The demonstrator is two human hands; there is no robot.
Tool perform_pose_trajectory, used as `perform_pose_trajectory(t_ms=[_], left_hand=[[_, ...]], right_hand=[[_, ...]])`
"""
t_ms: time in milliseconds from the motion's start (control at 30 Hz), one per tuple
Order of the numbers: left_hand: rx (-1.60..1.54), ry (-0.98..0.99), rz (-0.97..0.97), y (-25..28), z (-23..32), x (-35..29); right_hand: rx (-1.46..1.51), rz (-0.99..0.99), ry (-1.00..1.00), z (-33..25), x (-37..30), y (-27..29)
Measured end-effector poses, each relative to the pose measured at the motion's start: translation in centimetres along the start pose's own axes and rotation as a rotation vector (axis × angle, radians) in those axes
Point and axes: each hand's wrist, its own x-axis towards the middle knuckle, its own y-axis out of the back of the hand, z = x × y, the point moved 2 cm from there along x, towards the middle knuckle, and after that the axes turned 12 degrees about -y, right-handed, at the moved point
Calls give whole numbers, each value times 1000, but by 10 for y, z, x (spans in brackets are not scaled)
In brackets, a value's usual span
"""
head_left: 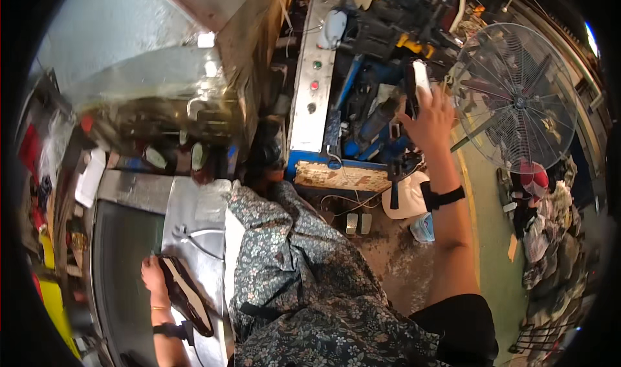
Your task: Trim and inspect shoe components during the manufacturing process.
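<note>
The left hand (153,275) is gripping a likely light, stiffish dark shoe (187,297), best held mid-side; the right hand (432,118) is holding its fingers apart.

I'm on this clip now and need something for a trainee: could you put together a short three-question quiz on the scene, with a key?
1. True or false: the left hand is at the upper end, as pictured, of a dark shoe with a pale sole.
2. Which of these lies to the right of the right hand in the picture? A) the dark shoe; B) the round fan; C) the left hand.
3. Fill in the colour: the pale metal panel carries a green button and, just below it in the picture, a ____ one.

Key: 1 true; 2 B; 3 red.
</note>
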Motion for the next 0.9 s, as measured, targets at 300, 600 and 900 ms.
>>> perform_pose_trajectory(t_ms=[300, 600, 900], left_hand=[[-1036, -400, -393, -12, 163, -94], [-1510, -716, -327, 1, 303, -132], [-1528, -78, -484, -76, 179, -117]], right_hand=[[451, -177, -339, 32, -29, -51], [1089, -134, 244, -99, -164, 62], [1834, -1661, -70, -243, -264, -4]])
